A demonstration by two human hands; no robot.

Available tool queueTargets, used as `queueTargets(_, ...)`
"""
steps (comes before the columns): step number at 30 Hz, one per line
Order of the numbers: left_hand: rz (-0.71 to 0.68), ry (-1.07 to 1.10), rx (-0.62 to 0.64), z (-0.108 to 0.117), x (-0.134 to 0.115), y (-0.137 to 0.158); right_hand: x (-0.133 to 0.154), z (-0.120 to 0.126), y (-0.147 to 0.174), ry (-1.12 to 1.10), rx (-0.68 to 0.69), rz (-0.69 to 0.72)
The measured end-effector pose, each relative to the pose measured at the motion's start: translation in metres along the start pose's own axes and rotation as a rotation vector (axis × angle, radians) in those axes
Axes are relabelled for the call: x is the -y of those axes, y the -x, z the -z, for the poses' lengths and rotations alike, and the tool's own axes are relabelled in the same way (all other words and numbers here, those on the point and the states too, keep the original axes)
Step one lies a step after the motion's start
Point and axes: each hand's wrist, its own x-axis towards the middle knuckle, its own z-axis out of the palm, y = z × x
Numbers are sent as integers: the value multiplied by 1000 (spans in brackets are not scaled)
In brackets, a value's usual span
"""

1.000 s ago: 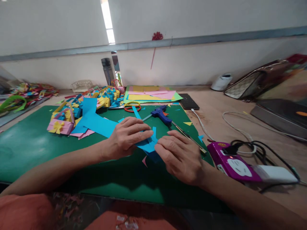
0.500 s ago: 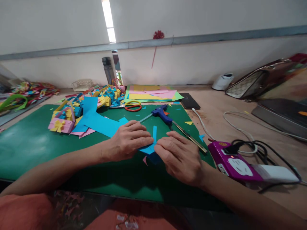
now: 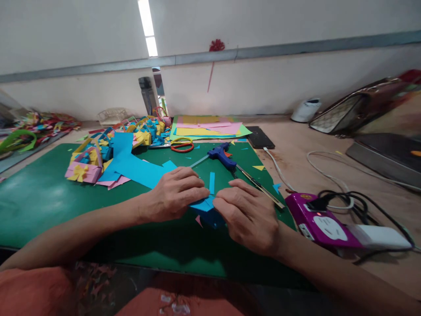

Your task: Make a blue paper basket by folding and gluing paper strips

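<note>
A folded piece of blue paper (image 3: 204, 205) is pinched between my two hands, above the green cutting mat (image 3: 158, 245). My left hand (image 3: 179, 193) grips its left side with the fingers closed. On the right side, my right hand (image 3: 248, 215) has thumb and fingers pressed together on the paper's edge. A narrow blue paper strip (image 3: 212, 182) lies just beyond the fingertips. Behind my left hand rest larger blue paper sheets (image 3: 141, 170). Farther back is a blue glue gun (image 3: 223, 157) with a glue stick in it, and a utility knife (image 3: 259, 186) lies right of it.
Small paper baskets (image 3: 85, 166) crowd the mat's back left. Scissors (image 3: 182, 145) lie before stacked coloured paper (image 3: 210, 127). A phone (image 3: 261, 137) with a white cable is at the back right. A purple power strip (image 3: 315, 224) with cords sits by my right forearm.
My hands keep nearly the same place and hold on the blue paper. The right hand has shifted very slightly right. The view has moved a little.
</note>
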Motion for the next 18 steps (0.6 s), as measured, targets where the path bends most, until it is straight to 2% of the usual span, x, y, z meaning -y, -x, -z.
queueTargets(8,-14,88,19,-1,-1,0,-1,-3,1,-3,-43,0)
queueTargets(18,-10,73,54,-1,-2,1,-1,-4,2,-2,-26,-14)
